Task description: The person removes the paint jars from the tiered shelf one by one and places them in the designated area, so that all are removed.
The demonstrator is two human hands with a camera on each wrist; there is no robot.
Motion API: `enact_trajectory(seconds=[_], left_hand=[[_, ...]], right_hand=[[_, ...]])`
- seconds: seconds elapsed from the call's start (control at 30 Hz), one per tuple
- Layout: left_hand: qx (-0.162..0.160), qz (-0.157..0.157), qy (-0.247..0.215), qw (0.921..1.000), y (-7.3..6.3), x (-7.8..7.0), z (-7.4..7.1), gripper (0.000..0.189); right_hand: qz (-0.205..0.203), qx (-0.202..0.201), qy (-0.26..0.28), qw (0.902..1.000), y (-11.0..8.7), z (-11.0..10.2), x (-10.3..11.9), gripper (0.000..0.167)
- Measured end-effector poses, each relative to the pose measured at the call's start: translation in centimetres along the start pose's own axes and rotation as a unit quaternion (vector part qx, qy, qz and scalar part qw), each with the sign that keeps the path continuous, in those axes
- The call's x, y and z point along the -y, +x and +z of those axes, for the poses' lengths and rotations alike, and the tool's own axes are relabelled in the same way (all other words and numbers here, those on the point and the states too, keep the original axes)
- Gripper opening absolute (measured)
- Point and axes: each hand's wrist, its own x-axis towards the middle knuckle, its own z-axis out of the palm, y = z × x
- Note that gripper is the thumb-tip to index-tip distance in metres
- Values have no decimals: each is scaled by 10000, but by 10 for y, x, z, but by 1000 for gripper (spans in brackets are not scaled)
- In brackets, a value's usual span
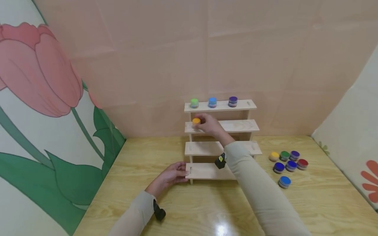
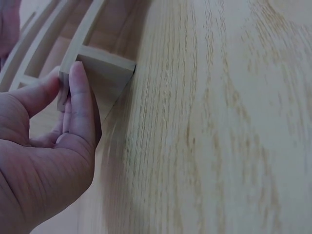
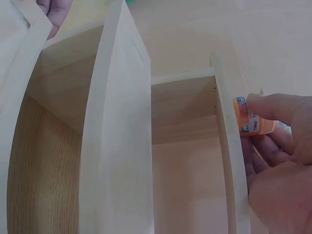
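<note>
Head: we see the right hand (image 1: 210, 125) pinching an orange-lidded paint jar (image 1: 196, 122) near the left edge of the second-highest board (image 1: 237, 125) of a four-tier wooden stand (image 1: 203, 149), while the left hand (image 1: 170, 174) grips the lowest board (image 1: 209, 171) at its left edge.
Left wrist: thumb and fingers pinch that edge; a steady hold should prevent shifting.
Right wrist: whether the jar touches its board we cannot tell; we would best seat it flat before loosening the pinch.

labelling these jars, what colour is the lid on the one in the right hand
The lid is yellow-orange, seen best in the head view.
</note>
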Motion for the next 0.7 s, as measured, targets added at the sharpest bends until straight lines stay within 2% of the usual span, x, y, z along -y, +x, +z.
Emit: enact_trajectory(seconds=[0.13, 0.3, 0.7], left_hand=[[-20, 37, -11, 10000, 1, 0, 1, 57], [-60, 62, -4, 10000, 1, 0, -1, 57], [-111, 56, -110, 9999, 0, 2, 1, 55]], right_hand=[[72, 14, 170, 9998, -5, -5, 1, 47], [-85, 1, 314, 9995, -12, -12, 1, 43], [-372, -169, 727, 9965, -29, -17, 1, 53]])
